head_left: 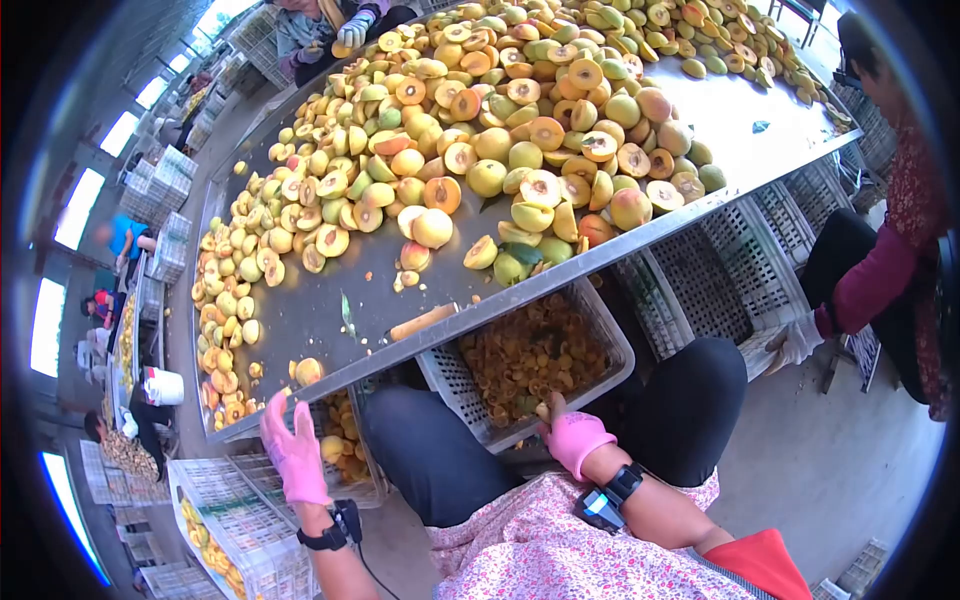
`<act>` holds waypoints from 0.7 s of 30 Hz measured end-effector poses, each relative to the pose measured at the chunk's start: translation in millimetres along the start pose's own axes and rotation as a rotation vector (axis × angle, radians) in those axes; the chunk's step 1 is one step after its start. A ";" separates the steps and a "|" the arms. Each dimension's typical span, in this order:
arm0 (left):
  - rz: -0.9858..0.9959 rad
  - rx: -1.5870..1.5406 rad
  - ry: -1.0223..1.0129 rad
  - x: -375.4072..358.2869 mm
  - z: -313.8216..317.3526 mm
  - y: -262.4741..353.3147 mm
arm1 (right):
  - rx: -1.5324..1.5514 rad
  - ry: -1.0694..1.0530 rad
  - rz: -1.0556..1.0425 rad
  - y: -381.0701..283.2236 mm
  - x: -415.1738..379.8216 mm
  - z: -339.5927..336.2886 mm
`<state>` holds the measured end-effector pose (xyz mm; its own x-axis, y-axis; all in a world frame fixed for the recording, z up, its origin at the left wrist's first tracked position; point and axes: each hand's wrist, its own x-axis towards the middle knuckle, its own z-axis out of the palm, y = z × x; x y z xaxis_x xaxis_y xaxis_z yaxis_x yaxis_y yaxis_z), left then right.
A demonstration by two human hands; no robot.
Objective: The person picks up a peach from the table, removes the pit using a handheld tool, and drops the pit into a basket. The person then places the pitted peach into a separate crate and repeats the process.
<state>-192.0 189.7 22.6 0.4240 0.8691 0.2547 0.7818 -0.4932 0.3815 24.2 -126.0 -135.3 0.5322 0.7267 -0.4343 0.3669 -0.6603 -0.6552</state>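
Note:
My left hand, in a pink glove, is raised at the table's near left edge. Its fingers are stretched out and apart, close to a peach half on the metal table. My right hand, also gloved in pink, is closed over the near rim of a plastic crate between my knees. A small yellowish bit shows at its fingertips, too small to name. Inside the crate lie brownish-yellow fruit scraps. A heap of halved and whole peaches covers much of the tabletop.
A wooden handle and a green leaf lie near the table's raised metal rim. Stacked crates stand under the table. A crate with peach pieces is below left. A co-worker sits right; another works across.

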 end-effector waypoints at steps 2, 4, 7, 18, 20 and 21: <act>-0.094 -0.347 -0.127 20.0 3.7 57.1 | 0.027 0.026 0.010 -13.1 -3.7 -16.0; 0.275 -0.313 -0.193 49.8 30.4 87.0 | 0.108 0.041 0.043 -20.3 -5.7 -20.8; 0.592 -0.099 -0.319 93.5 61.0 145.3 | 0.099 -0.040 0.020 -15.2 -9.2 -20.2; 0.596 -0.045 -0.530 155.7 140.1 221.7 | 0.293 0.129 -0.129 -30.2 -19.5 -45.0; 0.184 -0.520 -0.731 145.0 134.1 209.2 | 0.492 0.275 -0.180 -33.9 -19.4 -46.7; 0.078 -0.746 -0.882 133.6 124.2 199.3 | 0.498 0.274 -0.179 -37.1 -20.4 -51.8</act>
<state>77.2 212.1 22.2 0.8607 0.4143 -0.2959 0.4001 -0.1909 0.8964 39.3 -126.1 -70.1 0.6968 0.6995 -0.1584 0.1027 -0.3158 -0.9433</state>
